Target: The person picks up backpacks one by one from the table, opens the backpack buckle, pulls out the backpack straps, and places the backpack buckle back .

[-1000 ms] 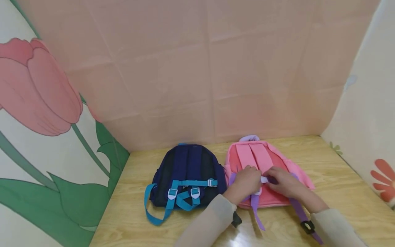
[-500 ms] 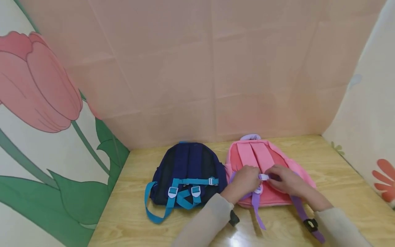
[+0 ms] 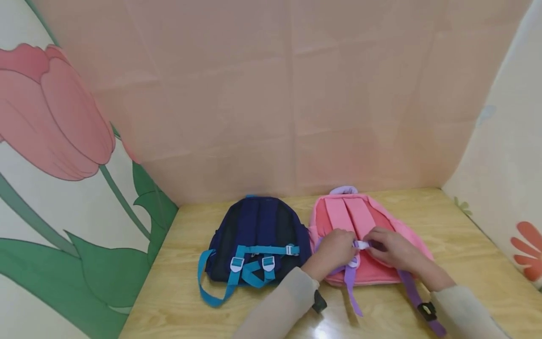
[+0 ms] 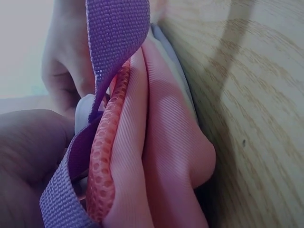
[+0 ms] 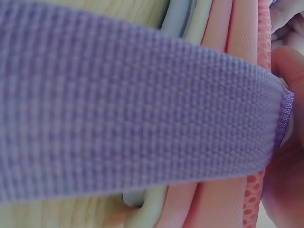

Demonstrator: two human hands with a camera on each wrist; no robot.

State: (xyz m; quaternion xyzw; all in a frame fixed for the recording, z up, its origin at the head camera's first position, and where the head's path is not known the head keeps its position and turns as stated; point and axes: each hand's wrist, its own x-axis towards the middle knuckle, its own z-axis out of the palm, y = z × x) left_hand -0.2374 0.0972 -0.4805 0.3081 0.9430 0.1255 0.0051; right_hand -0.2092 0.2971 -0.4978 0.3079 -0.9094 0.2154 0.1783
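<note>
A pink backpack (image 3: 383, 268) lies straps-up on the table, its mesh back panel facing up. Over its middle, both hands meet at a small white buckle (image 3: 361, 245) on purple webbing. My left hand (image 3: 336, 247) pinches the buckle from the left. On the other side, my right hand (image 3: 389, 247) pinches the purple strap (image 5: 142, 104) where it meets the buckle; fingers hide part of the joint. The left wrist view shows the white buckle (image 4: 84, 114) between both hands, beside the red mesh. Another purple strap end (image 3: 351, 287) hangs off the bag's front edge.
A navy backpack (image 3: 262, 221) with turquoise straps (image 3: 216, 301) lies close on the left. Behind both bags rises a pinkish backdrop (image 3: 237, 117). A painted wall (image 3: 55, 127) stands at the left, another (image 3: 508, 165) at the right. The wood-grain table (image 3: 169, 292) reaches toward the front.
The white buckle shows slightly more between the fingertips than a second ago. Both hands stay almost in place, and the bags have not moved.
</note>
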